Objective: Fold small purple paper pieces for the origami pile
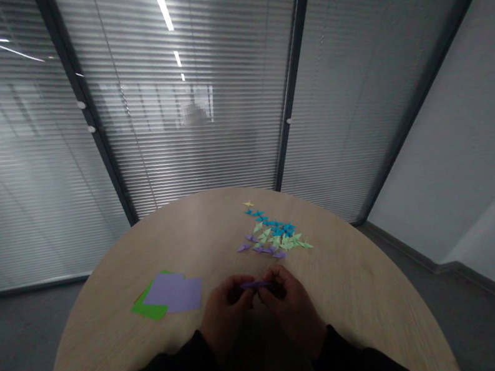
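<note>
Fingers of your left hand (225,316) and right hand (292,308) are pinching a purple paper strip (255,285) at lower center of the frame, holding it level above the table (351,295), with folded pieces (275,238) just beyond and sheets (173,293) to the left.

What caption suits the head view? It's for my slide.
Left hand and right hand pinch purple paper over a round table beside coloured sheets and small folded paper shapes.

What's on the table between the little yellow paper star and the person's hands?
Blue folded paper pieces, then pale green folded paper pieces and purple folded paper pieces, short of the left hand and right hand, as the head view shows.
</note>
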Available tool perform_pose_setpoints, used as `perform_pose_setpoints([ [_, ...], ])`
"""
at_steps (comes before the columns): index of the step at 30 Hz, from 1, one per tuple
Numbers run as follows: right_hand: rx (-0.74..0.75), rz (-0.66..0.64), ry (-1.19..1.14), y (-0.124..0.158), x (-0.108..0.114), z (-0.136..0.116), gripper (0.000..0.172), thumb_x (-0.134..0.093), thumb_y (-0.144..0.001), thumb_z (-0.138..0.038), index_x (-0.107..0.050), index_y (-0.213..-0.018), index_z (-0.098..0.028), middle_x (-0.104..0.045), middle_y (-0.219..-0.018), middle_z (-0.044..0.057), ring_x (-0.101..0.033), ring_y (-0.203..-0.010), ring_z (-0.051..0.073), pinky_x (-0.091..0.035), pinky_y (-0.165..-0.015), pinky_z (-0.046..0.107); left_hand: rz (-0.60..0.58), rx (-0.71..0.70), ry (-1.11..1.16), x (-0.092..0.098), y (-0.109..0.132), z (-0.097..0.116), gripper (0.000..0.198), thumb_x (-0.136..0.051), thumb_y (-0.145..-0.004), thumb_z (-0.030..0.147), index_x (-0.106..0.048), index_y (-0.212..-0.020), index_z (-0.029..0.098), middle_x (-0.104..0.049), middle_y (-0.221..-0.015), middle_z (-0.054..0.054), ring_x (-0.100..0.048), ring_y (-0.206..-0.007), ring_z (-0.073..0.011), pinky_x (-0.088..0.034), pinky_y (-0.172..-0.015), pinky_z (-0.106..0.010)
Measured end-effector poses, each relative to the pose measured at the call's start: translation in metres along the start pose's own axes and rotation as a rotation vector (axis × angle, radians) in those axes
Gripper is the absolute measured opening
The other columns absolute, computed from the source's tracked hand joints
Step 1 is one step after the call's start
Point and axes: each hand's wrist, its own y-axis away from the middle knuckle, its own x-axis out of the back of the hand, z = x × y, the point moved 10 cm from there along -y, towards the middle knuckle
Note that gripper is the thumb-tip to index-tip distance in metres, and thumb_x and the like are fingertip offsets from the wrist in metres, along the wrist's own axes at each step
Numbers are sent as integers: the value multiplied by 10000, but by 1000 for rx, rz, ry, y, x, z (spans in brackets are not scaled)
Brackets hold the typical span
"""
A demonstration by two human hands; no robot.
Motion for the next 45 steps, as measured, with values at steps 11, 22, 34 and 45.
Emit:
perform_pose_setpoints([
  [11,80,-36,92,1,1,-8,156,-650,-815,-343,-644,-875,-199,-676,-867,43,-657,-802,197,-538,-693,292,-70,-33,-79,-2,-1,3,327,-760,-740,441,-747,-905,158,-765,-854,-89,-686,-803,-239,-499,-733,-317],
  [22,-120,-50,3,-1,0,7,346,-639,-840,-495,-706,-852,-157,-612,-629,-14,-568,-581,143,-453,-552,247,-109,43,157,-10,1,3,354,-779,-730,435,-742,-905,131,-744,-845,-85,-667,-780,-206,-497,-732,-304],
  [34,-141,-60,34,0,0,6,243,-659,-801,-401,-698,-778,-163,-640,-641,-2,-567,-568,144,-441,-532,245,-133,89,190,-12,1,-2,360,-821,-680,424,-757,-877,131,-731,-787,-61,-642,-719,-177,-476,-708,-291],
  [45,-33,48,249,3,7,-12,194,-638,-799,-356,-683,-725,-182,-684,-656,30,-619,-624,188,-464,-574,276,-145,65,129,-15,5,-2,316,-748,-777,402,-779,-968,153,-767,-876,-71,-668,-826,-207,-487,-760,-298],
])
